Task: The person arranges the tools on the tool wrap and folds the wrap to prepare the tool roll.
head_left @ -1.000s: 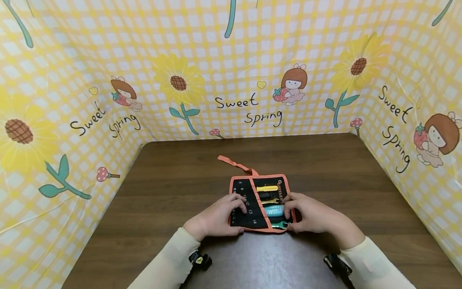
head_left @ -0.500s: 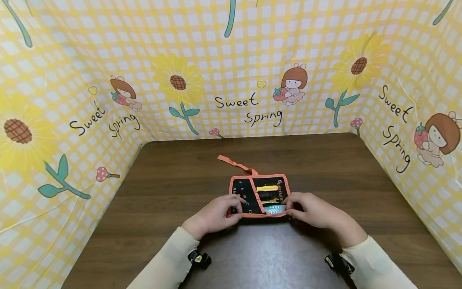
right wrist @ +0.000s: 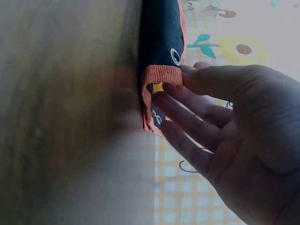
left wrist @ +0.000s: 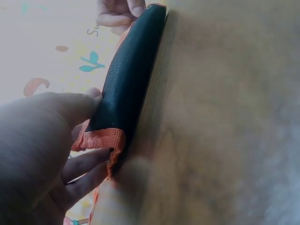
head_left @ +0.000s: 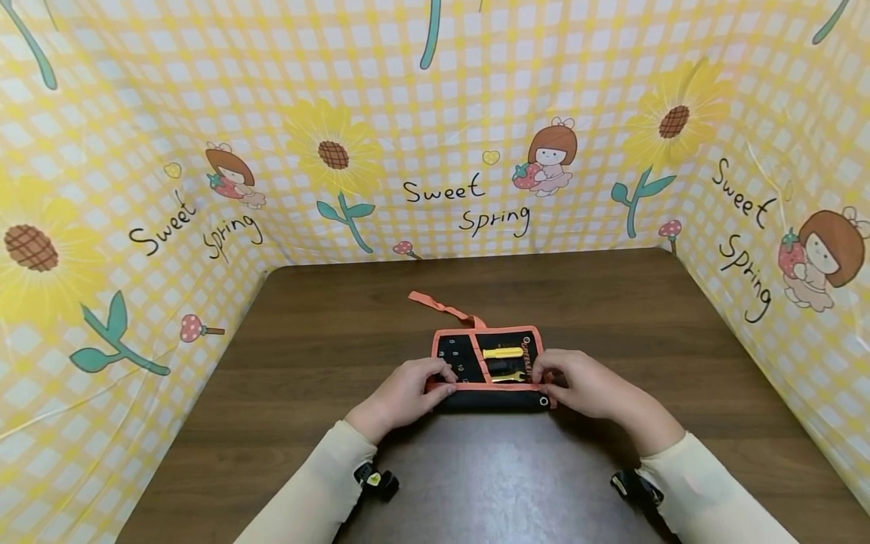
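Note:
A black tool roll [head_left: 489, 402] with orange edging lies on the table, its near part folded over towards the back. My left hand [head_left: 408, 389] pinches the left end of the fold; in the left wrist view the thumb [left wrist: 89, 101] lies on the black fabric. At the other end, my right hand [head_left: 584, 385] grips the fold's right corner, fingers behind it and thumb in front. Still showing in the pockets are a yellow handle [head_left: 503, 353], a black handle [head_left: 501, 366] and a small yellow wrench [head_left: 511, 377]. Other tools are hidden under the fold.
An orange tie strap [head_left: 442, 306] stretches from the roll's far edge to the back left. The brown wooden table [head_left: 326, 325] is enclosed at the back and sides by a yellow checked cloth [head_left: 435, 113]. A black wrist camera [head_left: 376, 481] sits on the left sleeve.
Both hands have folded the roll's near edge up and away from the person. The blue-green tools and lower pocket numbers are now covered, and the black outer side faces up in front.

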A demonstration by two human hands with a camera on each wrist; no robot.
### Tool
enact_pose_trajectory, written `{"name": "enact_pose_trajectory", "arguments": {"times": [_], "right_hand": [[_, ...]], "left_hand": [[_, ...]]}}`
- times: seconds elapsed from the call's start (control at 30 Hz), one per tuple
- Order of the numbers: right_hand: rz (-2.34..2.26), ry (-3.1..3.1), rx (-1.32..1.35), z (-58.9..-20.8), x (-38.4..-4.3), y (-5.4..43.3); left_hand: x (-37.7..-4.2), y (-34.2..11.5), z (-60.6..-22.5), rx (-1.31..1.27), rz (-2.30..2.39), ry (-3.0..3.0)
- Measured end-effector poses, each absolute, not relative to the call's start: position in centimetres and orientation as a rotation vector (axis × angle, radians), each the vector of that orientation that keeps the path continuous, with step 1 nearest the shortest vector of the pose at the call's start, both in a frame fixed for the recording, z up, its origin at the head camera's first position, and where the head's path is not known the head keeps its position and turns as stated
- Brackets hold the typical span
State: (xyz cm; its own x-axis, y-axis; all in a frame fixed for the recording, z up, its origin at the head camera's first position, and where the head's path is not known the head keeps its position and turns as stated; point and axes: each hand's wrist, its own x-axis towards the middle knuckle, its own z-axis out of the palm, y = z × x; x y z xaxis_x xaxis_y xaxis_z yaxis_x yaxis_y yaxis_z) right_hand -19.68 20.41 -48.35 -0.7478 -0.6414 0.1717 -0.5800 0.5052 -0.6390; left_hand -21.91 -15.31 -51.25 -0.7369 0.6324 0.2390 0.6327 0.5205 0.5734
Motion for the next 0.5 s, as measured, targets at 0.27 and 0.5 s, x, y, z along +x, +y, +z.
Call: {"name": "enact_pose_trajectory", "arguments": {"times": [0.27, 0.5], "right_hand": [[-0.891, 2.772, -1.13, -47.98, -19.69, 19.88], [-0.809, 2.772, -1.097, -48.02, -19.45, 20.03]], "left_hand": [[-22.14, -15.34, -51.27, -1.182, -1.053, -2.65], [-22.03, -15.68, -51.04, -1.24, -0.946, -2.731]]}}
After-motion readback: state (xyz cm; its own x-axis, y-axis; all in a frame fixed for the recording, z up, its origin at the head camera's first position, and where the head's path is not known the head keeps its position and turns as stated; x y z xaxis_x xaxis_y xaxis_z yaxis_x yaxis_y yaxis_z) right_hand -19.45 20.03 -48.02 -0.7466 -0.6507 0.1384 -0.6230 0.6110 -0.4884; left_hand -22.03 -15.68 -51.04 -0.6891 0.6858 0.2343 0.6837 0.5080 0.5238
